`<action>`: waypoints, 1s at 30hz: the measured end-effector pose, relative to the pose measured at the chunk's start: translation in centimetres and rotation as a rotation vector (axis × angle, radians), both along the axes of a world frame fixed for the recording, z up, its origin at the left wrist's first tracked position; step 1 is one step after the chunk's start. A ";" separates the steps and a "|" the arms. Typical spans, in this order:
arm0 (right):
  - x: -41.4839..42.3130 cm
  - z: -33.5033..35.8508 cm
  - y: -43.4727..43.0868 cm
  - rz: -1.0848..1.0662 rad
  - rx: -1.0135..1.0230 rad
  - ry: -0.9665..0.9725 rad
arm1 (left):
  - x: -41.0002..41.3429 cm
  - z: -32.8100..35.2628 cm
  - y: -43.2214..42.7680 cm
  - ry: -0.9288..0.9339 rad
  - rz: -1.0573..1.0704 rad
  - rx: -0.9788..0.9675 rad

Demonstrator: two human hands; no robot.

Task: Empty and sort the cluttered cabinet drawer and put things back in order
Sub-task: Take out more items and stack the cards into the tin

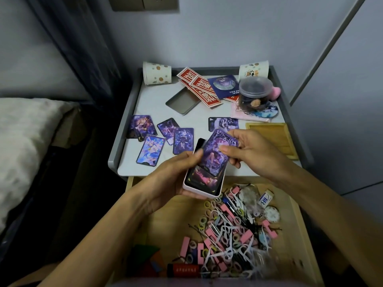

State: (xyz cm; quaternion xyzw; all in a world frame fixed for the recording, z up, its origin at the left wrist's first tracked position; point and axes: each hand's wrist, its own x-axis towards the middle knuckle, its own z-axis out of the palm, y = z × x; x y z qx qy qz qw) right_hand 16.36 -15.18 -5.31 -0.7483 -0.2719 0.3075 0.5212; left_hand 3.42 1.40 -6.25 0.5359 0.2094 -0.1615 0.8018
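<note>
My left hand (176, 177) grips a white card box (202, 186) with dark picture cards inside, above the open wooden drawer (298, 216). My right hand (248, 150) pinches one purple picture card (217, 152) over the box's top. Several purple and blue cards (163, 137) lie spread on the cabinet top (153, 104). The drawer holds a tangle of hair ties, pink clips and floss picks (230, 235), an eraser (266, 198) and a red tube (184, 270).
On the cabinet top lie two tipped paper cups (156, 73), red tickets (199, 85), an open tin lid (182, 101), a lidded plastic jar (253, 93) and a wooden tray (273, 137). A bed (24, 137) stands at the left, a wall at the right.
</note>
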 end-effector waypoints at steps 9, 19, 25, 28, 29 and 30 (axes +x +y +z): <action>0.0 0.4 -0.3 0.062 -0.069 -0.023 | 0.2 -0.4 -0.1 -0.036 -0.042 0.016; -0.3 0.3 -0.4 -0.005 -0.057 -0.065 | 0.2 -0.8 -0.3 -0.029 -0.047 -0.014; 0.0 -0.2 -0.4 -0.081 -0.030 -0.153 | 0.4 -0.8 -0.4 -0.036 0.028 -0.043; -0.4 -0.1 -0.2 -0.059 -0.053 -0.157 | 0.3 -0.9 -0.6 -0.034 0.047 -0.056; -0.8 -0.2 -0.1 -0.053 -0.068 -0.179 | 0.3 -0.9 -0.6 -0.033 0.046 -0.054; -1.2 -0.3 0.1 -0.059 -0.087 -0.213 | 0.3 -1.0 -0.7 -0.030 0.049 -0.048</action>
